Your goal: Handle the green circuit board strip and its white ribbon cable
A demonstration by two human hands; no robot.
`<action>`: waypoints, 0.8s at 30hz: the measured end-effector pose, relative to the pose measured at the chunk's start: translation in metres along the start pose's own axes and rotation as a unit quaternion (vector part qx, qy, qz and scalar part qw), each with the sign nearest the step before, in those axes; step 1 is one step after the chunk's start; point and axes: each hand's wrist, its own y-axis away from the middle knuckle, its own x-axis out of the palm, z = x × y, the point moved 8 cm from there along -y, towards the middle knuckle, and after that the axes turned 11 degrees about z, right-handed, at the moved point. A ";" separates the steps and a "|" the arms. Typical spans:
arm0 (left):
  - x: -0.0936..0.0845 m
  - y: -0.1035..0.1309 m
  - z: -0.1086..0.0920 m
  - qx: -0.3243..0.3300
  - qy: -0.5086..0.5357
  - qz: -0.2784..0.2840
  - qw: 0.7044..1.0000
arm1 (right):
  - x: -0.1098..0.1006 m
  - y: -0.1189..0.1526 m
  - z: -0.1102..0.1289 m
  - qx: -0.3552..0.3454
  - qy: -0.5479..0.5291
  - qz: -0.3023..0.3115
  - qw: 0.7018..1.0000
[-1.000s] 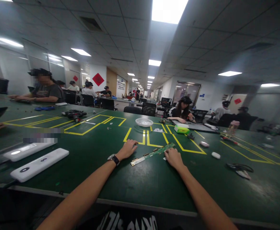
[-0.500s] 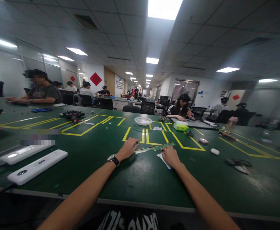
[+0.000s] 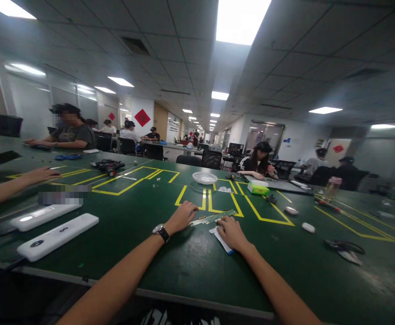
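Note:
A long, narrow green circuit board (image 3: 214, 218) lies slanted in front of me, just above the green table. My left hand (image 3: 183, 216), with a watch on its wrist, grips the board's left end between thumb and bent fingers. Over the right part of the board, my right hand (image 3: 231, 232) is closed, its fingertips against the near edge. A folded white wipe (image 3: 222, 241) with a blue edge sticks out from under that hand. My fingers hide part of the wipe and of the board.
Yellow tape outlines (image 3: 214, 210) mark the green table (image 3: 190, 271). Beyond the board stands a white basket (image 3: 204, 178). Two white power strips (image 3: 58, 237) lie at left, near a co-worker's hand (image 3: 38, 176). A green tissue pack (image 3: 258, 188) and white case (image 3: 308, 227) sit at right.
My right hand has slid left along the board with the wipe, while my left hand keeps its end. The view has shifted slightly, and a co-worker's arm has reached in at left.

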 end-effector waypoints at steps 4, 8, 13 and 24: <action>-0.001 -0.001 -0.002 0.000 0.000 0.008 1.000 | -0.003 0.000 -0.030 0.065 -0.002 0.000 0.998; -0.001 -0.002 -0.001 -0.009 0.010 0.016 1.000 | -0.002 0.005 -0.007 -0.002 -0.020 -0.023 1.000; 0.004 -0.002 0.006 -0.034 0.052 0.054 0.997 | 0.000 0.015 0.048 -0.194 -0.049 -0.003 0.980; 0.017 0.000 0.001 -0.037 -0.013 0.094 0.995 | -0.001 0.001 -0.015 -0.041 -0.044 -0.024 0.998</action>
